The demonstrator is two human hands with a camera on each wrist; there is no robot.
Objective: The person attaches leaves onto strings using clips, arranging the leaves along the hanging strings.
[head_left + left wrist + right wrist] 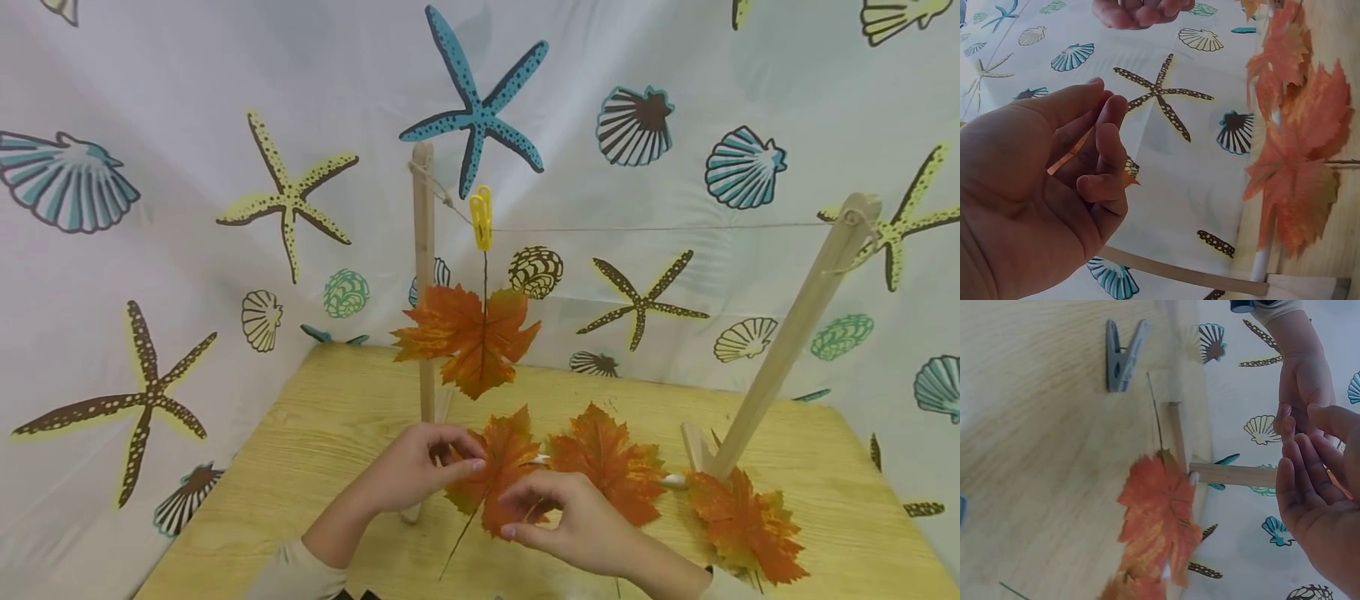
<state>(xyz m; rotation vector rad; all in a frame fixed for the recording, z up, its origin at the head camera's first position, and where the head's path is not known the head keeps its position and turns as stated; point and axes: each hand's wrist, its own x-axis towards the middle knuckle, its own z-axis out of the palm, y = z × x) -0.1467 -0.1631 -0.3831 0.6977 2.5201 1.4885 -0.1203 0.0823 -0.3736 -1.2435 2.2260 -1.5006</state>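
Note:
In the head view, my left hand (pixel 423 467) hovers above the table with loosely bent fingers, thumb near the fingertips and nothing between them. My right hand (pixel 573 521) is in the air to its right, likewise bent and holding nothing. Under them lies an orange maple leaf (pixel 504 437) with a thin stem; the hands overlap part of it. Above, another orange maple leaf (pixel 480 337) hangs by its stem from a yellow clothespin (pixel 482 221) on a string (pixel 660 228). More maple leaves (pixel 607 462) lie to the right, one leaf (pixel 746 525) by the right post.
The string runs between a left wooden post (pixel 423 250) and a leaning right post (pixel 795 333). A grey clothespin (pixel 1124 359) lies on the wooden table (pixel 352 400). A patterned cloth (pixel 360 75) with starfish and shells surrounds the table's back and sides.

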